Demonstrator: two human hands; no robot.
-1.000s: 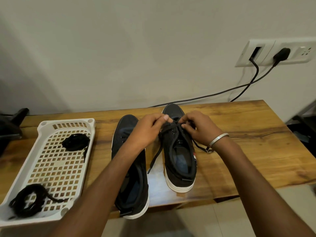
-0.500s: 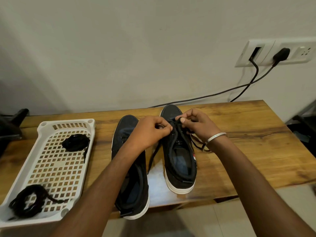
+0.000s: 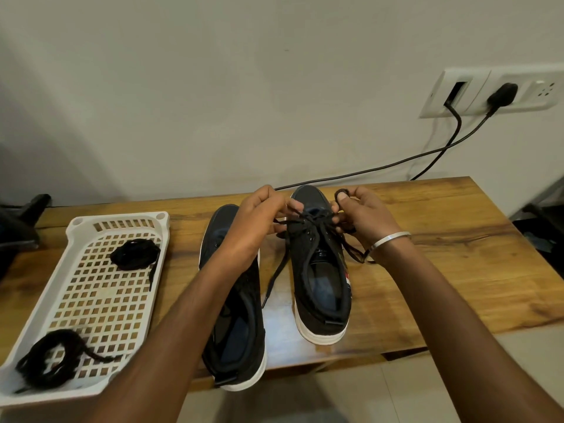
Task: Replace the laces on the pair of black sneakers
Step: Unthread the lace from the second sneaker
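1. My left hand [image 3: 259, 218] pinches the lace [image 3: 311, 216] at the right sneaker [image 3: 320, 270], table [image 3: 442, 239] centre.
2. My right hand [image 3: 363, 215] grips the lace's other end, looped round my thumb.
3. The left sneaker [image 3: 235, 315] stands at the right sneaker's nine o'clock.

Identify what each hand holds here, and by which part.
Both grip the lace of the right sneaker: left hand its left strand, right hand its right strand, looped over a finger.

Right sneaker [image 3: 320, 279] on table [image 3: 442, 254], lace [image 3: 308, 219] pinched over its front by left hand [image 3: 259, 218] and right hand [image 3: 363, 215]. Left sneaker [image 3: 235, 315] just left of grip. Tray [image 3: 91, 288] further left, holding two lace bundles [image 3: 135, 254], [image 3: 52, 357].
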